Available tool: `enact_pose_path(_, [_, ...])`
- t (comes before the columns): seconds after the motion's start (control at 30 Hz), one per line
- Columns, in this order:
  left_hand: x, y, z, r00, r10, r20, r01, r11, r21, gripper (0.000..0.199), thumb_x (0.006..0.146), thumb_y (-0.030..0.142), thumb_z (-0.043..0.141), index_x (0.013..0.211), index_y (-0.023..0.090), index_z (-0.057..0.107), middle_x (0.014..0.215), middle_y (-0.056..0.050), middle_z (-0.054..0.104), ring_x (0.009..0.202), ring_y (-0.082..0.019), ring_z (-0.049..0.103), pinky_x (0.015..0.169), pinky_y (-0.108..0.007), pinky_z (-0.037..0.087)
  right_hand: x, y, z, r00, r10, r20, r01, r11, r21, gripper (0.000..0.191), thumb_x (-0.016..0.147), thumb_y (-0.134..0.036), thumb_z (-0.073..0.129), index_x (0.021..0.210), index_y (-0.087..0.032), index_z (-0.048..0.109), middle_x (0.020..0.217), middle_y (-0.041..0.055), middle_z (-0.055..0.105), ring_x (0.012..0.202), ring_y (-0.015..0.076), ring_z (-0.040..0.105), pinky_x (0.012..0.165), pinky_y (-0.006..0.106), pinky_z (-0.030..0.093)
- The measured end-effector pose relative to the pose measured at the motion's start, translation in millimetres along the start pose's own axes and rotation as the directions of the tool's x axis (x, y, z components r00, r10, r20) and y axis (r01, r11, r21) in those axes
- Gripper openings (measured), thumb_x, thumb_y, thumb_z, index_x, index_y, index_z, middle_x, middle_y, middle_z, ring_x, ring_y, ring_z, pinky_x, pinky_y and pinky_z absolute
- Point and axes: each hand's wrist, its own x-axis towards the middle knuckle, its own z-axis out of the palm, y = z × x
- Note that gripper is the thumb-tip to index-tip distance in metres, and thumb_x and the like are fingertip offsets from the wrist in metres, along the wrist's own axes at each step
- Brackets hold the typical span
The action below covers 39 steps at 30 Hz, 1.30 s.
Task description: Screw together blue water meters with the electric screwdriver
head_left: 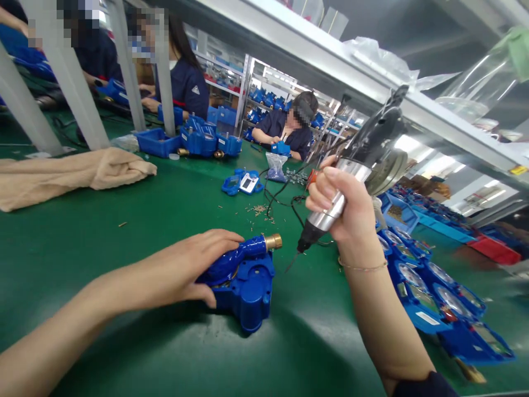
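A blue water meter body (252, 284) with a brass threaded end lies on the green table in front of me. My left hand (206, 262) grips it from the left, its fingers over the top and the thumb along the near side. In my right hand (343, 201), an electric screwdriver (330, 212) with a silver barrel and black top is held tilted. Its thin bit points down to the left and ends in the air just right of the meter. Loose small screws (259, 209) lie scattered on the table beyond the meter.
Rows of open blue meter housings (425, 292) stand at the right. A beige cloth (95, 173) lies at the left. Ahead are a blue-and-white part (249, 182), a plastic bag (276, 167) and black cables. Co-workers sit across the table; a metal shelf (372, 71) hangs overhead.
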Motion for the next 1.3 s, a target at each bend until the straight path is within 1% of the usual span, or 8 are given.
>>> enact_pose_path(0.1, [7, 28, 29.1, 0.998, -0.044, -0.05, 0.058, 0.934, 0.352, 0.091, 0.05, 0.043, 0.092, 0.13, 0.021, 0.056, 0.147, -0.023, 0.044, 0.136, -0.046, 0.038, 0.105, -0.067, 0.035, 1, 16, -42, 0.986, 0.046, -0.161, -0.12, 0.864, -0.489, 0.021, 0.079, -0.029, 0.06, 0.089, -0.022, 0.043, 0.054, -0.0094, 0.044, 0.042, 0.0076, 0.043, 0.045, 0.021, 0.041])
enact_pose_path(0.17, [10, 43, 49.3, 0.984, -0.059, -0.169, 0.136, 0.861, 0.491, 0.078, 0.06, 0.04, 0.088, 0.129, 0.019, 0.059, 0.146, -0.026, 0.045, 0.135, -0.047, 0.039, 0.106, -0.07, 0.029, -4, 38, -66, 0.958, 0.154, -0.242, -0.284, 0.625, -0.727, 0.019, 0.08, -0.03, 0.057, 0.088, -0.021, 0.042, 0.057, -0.0068, 0.05, 0.045, 0.0096, 0.049, 0.046, 0.022, 0.044])
enact_pose_path(0.3, [11, 54, 68.5, 0.948, -0.014, -0.317, 0.214, 0.764, 0.608, 0.044, 0.079, 0.028, 0.071, 0.121, 0.015, 0.063, 0.146, -0.027, 0.044, 0.137, -0.042, 0.039, 0.108, -0.068, 0.026, -21, 87, -94, 0.926, 0.275, -0.258, -0.353, 0.397, -0.847, 0.023, 0.074, -0.023, 0.064, 0.086, -0.02, 0.045, 0.06, -0.0031, 0.058, 0.043, 0.0128, 0.055, 0.045, 0.022, 0.041])
enact_pose_path(0.67, [12, 53, 38.1, 0.94, -0.319, -0.122, 0.342, 0.871, 0.353, 0.065, 0.051, 0.026, 0.066, 0.114, 0.016, 0.058, 0.136, -0.026, 0.051, 0.125, -0.045, 0.046, 0.097, -0.062, 0.037, -54, 153, -111, 0.956, 0.237, -0.175, -0.185, 0.02, -0.983, 0.031, 0.08, -0.03, 0.074, 0.102, -0.016, 0.056, 0.106, 0.0157, 0.061, 0.106, 0.0319, 0.056, 0.081, 0.038, 0.046])
enact_pose_path(0.87, [8, 27, 13.9, 0.883, -0.466, 0.059, 0.47, 0.876, -0.114, 0.076, 0.061, 0.039, 0.07, 0.129, 0.02, 0.045, 0.132, -0.015, 0.057, 0.12, -0.037, 0.054, 0.1, -0.049, 0.043, -57, 153, -115, 0.986, 0.142, -0.092, -0.111, 0.132, -0.985, 0.054, 0.079, -0.042, 0.075, 0.123, -0.016, 0.056, 0.124, 0.0226, 0.049, 0.119, 0.042, 0.041, 0.092, 0.06, 0.037])
enact_pose_path(1.0, [15, -1, -6.9, 0.844, -0.377, 0.381, 0.536, 0.625, -0.568, 0.065, 0.077, 0.054, 0.062, 0.132, 0.022, 0.047, 0.128, -0.008, 0.063, 0.116, -0.032, 0.06, 0.096, -0.041, 0.05, -54, 141, -100, 0.985, 0.132, 0.116, 0.063, 0.349, -0.935, 0.064, 0.084, -0.052, 0.066, 0.137, -0.022, 0.047, 0.138, 0.0174, 0.046, 0.13, 0.0349, 0.039, 0.103, 0.054, 0.035])
enact_pose_path(1.2, [45, -41, -12.5, 0.887, -0.166, 0.431, 0.432, 0.624, -0.651, 0.083, 0.068, 0.067, 0.067, 0.133, 0.019, 0.051, 0.129, -0.01, 0.063, 0.114, -0.035, 0.06, 0.099, -0.043, 0.049, -52, 135, -65, 0.831, 0.099, 0.547, 0.273, 0.784, -0.558, 0.114, 0.063, -0.049, 0.085, 0.153, -0.029, 0.019, 0.158, 0.0097, 0.029, 0.144, 0.0271, 0.031, 0.117, 0.04, 0.028])
enact_pose_path(1.3, [55, -51, -21.9, 0.899, -0.183, 0.398, 0.413, 0.656, -0.631, 0.091, 0.067, 0.07, 0.068, 0.138, 0.018, 0.046, 0.136, -0.011, 0.058, 0.124, -0.035, 0.054, 0.107, -0.043, 0.042, -49, 153, -46, 0.845, 0.051, 0.532, 0.176, 0.913, -0.367, 0.131, 0.05, -0.042, 0.092, 0.154, -0.025, 0.014, 0.159, 0.0139, 0.024, 0.146, 0.0303, 0.025, 0.121, 0.044, 0.018])
